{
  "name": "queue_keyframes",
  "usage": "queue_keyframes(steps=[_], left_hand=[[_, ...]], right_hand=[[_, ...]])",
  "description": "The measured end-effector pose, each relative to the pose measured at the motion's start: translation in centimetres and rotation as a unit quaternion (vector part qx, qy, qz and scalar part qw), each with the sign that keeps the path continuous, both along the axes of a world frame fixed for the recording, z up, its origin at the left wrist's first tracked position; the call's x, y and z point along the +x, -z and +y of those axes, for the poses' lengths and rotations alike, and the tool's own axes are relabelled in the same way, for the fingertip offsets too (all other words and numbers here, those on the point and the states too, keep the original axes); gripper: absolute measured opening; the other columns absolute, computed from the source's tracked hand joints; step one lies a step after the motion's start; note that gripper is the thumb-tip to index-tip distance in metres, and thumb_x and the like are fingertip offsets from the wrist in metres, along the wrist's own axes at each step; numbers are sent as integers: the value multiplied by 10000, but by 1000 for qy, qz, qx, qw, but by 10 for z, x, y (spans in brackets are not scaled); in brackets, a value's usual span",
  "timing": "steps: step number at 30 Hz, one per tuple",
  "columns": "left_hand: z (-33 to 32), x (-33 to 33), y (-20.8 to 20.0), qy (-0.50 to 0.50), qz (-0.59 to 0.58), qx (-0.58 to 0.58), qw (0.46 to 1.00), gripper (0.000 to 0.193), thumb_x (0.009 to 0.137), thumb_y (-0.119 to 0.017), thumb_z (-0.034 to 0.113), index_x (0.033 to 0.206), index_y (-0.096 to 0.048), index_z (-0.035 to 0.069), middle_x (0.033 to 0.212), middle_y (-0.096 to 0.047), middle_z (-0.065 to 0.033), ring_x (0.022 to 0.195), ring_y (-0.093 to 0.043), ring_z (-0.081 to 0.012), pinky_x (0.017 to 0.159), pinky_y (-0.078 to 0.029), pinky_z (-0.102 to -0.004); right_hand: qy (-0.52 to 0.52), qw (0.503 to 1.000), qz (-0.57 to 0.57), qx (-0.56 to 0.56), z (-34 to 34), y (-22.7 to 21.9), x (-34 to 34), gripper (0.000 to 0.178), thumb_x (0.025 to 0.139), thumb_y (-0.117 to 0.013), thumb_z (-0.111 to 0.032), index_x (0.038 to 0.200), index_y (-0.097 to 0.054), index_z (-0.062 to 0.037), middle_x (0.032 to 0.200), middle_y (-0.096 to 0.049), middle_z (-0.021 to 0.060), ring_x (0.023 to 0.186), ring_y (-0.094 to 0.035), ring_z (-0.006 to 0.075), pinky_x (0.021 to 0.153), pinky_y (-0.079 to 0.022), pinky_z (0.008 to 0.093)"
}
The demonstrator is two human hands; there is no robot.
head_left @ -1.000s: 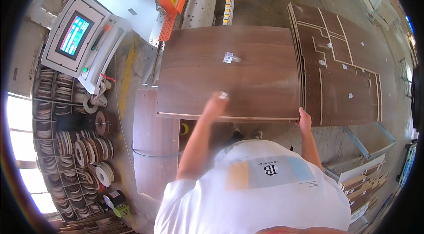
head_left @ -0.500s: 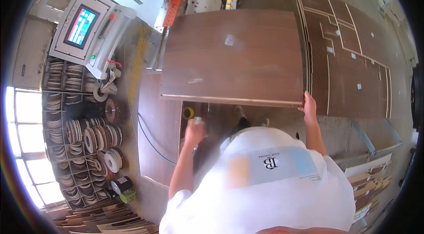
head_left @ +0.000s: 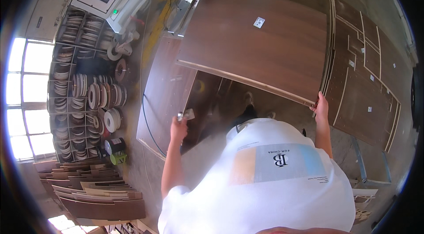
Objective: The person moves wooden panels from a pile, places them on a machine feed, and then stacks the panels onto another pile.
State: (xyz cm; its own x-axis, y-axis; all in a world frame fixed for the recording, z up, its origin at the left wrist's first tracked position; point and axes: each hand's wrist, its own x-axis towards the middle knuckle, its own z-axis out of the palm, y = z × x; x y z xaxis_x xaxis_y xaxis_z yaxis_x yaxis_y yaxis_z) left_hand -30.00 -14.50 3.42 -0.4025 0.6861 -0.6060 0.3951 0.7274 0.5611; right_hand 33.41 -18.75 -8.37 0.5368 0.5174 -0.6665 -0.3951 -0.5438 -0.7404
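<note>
Your right hand (head_left: 322,107) is gripping the near right corner of the brown board (head_left: 254,44), which is lying ahead, long axis running left to right, while your left hand (head_left: 178,130), farther from it, is holding a small shiny object (head_left: 180,116), kind unclear.

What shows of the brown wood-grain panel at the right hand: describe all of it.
The brown wood-grain panel is a large flat rectangle, apparently laminated board, with a smooth face and a pale strip along its near edge. A small white label sits toward its far side. It lies roughly level, left of more brown panels, its support mostly hidden. The right hand grips its near right corner.
</note>
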Motion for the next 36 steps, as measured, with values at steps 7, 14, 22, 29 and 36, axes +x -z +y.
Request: queue_keyframes(steps=[7,14,22,29,36], left_hand=[[-62,99,-57,483,22,-103,869,410,935,-653,351,1239,-606,80,1064,-717,-193,1018,-676,-373,853,-523,-422],[-47,-2,8,161,6,-11,987,262,969,-656,279,1078,-543,70,696,-600,-67,555,-568,-167,484,-443,-338],[10,-20,40,-168,-123,140,968,253,1011,-600,290,977,-464,79,611,-475,-34,422,-426,-133,366,-333,-291],[92,73,97,-175,-288,182,924,230,981,-660,267,951,-501,104,595,-482,-28,413,-436,-133,362,-348,-289],[73,111,113,467,-160,-98,864,235,851,-815,274,974,-746,86,611,-577,8,502,-500,-89,477,-393,-269]], right_hand=[[-21,1000,-9,-21,9,-2,1,438,961,-564,-569,1078,-648,-155,917,-671,-19,734,-630,129,570,-502,291],[-83,990,-83,-81,18,3,8,710,950,-578,-570,1390,-570,-14,1327,-618,130,1074,-644,292,792,-559,413],[-112,977,-168,-65,14,29,17,717,968,-543,-610,1295,-622,23,1245,-643,162,1141,-611,295,951,-491,410],[-78,983,-166,25,6,4,0,679,970,-568,-577,1421,-538,-70,1413,-556,126,1323,-476,311,1038,-433,508],[-74,993,-73,-50,16,-62,-34,595,1020,-489,-529,1367,-546,-49,1247,-609,137,1044,-601,241,808,-541,383]])
